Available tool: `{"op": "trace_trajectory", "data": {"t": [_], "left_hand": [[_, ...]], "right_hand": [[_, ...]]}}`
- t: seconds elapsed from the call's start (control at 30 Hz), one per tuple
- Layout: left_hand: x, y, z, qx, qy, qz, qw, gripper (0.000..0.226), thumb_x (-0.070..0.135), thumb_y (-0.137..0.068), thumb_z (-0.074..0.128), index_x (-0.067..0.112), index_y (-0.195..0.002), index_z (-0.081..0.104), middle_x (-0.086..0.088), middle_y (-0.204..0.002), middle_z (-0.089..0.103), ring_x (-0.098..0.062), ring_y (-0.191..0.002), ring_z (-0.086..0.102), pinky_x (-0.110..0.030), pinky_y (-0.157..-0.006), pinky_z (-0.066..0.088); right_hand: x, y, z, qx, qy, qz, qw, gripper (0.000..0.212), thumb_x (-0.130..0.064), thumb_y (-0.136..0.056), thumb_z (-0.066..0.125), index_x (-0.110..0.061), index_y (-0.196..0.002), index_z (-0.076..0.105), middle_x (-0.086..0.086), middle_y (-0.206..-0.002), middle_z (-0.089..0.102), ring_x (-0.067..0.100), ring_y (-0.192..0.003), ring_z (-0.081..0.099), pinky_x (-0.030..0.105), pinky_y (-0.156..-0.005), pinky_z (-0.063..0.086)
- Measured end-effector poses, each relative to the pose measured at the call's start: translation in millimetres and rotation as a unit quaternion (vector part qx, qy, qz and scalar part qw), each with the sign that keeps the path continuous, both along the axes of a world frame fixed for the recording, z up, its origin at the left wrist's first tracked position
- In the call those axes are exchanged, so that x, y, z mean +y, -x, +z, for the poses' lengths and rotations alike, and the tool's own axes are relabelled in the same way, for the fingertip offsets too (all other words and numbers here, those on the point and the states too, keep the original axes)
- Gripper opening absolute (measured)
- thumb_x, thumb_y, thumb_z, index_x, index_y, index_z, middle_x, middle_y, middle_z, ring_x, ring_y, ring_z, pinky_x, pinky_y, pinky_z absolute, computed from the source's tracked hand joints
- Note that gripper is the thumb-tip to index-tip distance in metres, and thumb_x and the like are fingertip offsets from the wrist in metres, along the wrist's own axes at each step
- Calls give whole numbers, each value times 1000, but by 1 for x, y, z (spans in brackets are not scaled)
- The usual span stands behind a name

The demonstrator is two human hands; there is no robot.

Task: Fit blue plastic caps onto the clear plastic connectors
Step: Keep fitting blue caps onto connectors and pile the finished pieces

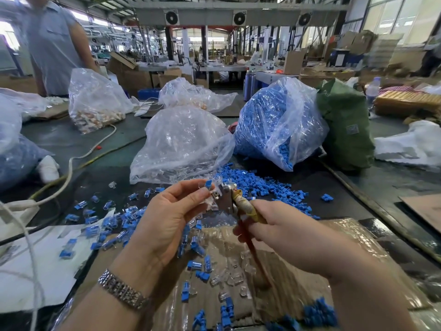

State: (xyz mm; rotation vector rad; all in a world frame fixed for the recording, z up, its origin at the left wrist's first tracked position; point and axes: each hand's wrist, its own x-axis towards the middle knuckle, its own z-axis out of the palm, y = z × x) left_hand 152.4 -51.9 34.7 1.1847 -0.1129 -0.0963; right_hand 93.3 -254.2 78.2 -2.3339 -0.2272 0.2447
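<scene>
Head view: left hand [167, 218] raised over the dark table [358, 187], thumb and fingertips pinching a clear plastic connector with a blue plastic cap [209, 187] against the metal head of a hand tool [226, 194]. Right hand [281, 228] curled round the tool's tape-wrapped handle. Loose blue caps [257, 185] heaped just behind; capped pieces [105, 225] scattered left, beside brown cardboard [298, 271].

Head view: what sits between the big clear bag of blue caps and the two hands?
In the head view, a loose heap of blue plastic caps covers the dark table between the bag and the hands.
</scene>
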Motion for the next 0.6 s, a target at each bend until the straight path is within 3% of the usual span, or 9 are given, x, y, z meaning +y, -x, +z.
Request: {"op": "trace_trajectory", "data": {"t": [0.23, 0.47, 0.6], "left_hand": [[3, 0, -2, -47, -74, 13, 996, 25, 22, -71, 76, 23, -95, 81, -7, -105, 78, -20, -103, 73, -37, -97, 50], [9, 0, -2, -78, -175, -4, 982, 23, 23, -76, 73, 20, -97, 79, -2, -102, 78, -11, -98, 72, -29, -92, 50], [7, -1, -5, -75, -179, -22, 981, 21, 22, -77, 72, 23, -97, 80, -3, -103, 78, -14, -101, 72, -35, -96, 49]], "right_hand": [[17, 7, -5, -15, 38, -17, 999, 10, -24, -104, 47, -25, -97, 54, 2, -96, 66, 27, -87, 64, 54, -84, 54], [19, 13, -14, 15, 17, -25, 999, 8, -20, -104, 46, -21, -102, 54, 2, -101, 64, 24, -89, 62, 47, -82, 53], [15, 16, -14, 21, 0, -30, 999, 9, -18, -103, 46, -19, -102, 55, 5, -99, 63, 28, -85, 61, 45, -74, 52]]}}
